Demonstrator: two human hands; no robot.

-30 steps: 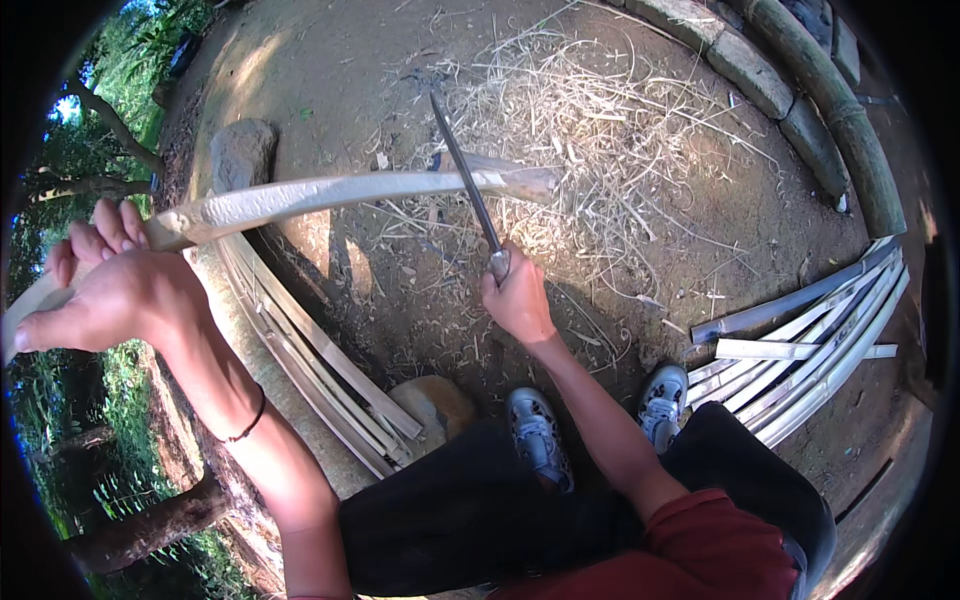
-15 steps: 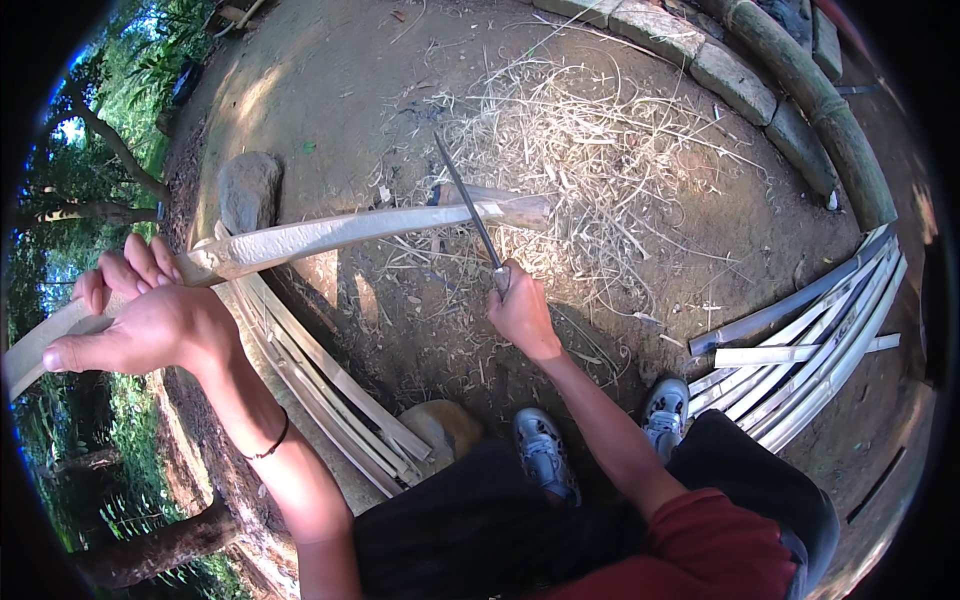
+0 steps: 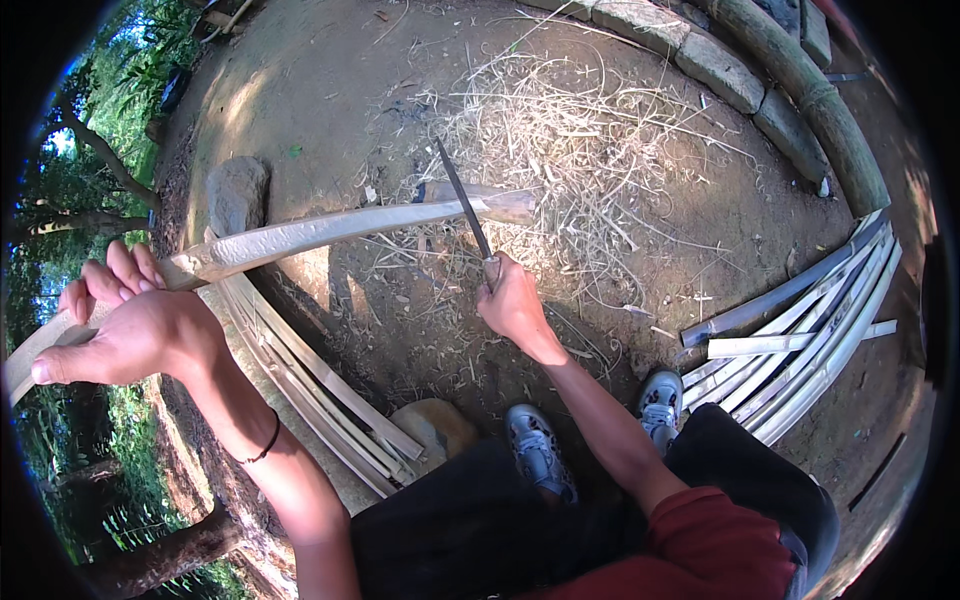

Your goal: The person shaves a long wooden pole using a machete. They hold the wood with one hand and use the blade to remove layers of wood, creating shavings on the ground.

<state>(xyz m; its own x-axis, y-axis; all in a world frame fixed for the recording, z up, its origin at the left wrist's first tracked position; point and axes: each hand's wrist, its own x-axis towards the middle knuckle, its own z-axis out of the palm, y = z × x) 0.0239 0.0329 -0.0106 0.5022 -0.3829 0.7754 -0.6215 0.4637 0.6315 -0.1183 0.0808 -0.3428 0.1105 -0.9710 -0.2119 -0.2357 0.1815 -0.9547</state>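
A long split bamboo strip (image 3: 320, 228) runs from the left edge toward the middle, its pale inner face up. My left hand (image 3: 150, 325) is wrapped round it near the left end, fingers over the far side and thumb along the near side. The strip's far end lies over a short wooden block (image 3: 515, 205) on the ground. My right hand (image 3: 513, 305) is closed round the handle of a long, narrow knife (image 3: 462, 195). Its dark blade crosses the strip close to the block, tip pointing away and slightly left.
Curly bamboo shavings (image 3: 590, 130) cover the ground beyond the block. Bundles of split bamboo lie at the left (image 3: 310, 375) and right (image 3: 810, 340). A rock (image 3: 237, 195) stands beyond the strip. Stone edging (image 3: 720, 70) and a thick bamboo pole (image 3: 820, 100) line the far right.
The whole view has shifted slightly, so things sit a little further left. Both hands keep their grips, and the blade stays across the bamboo strip at nearly the same place.
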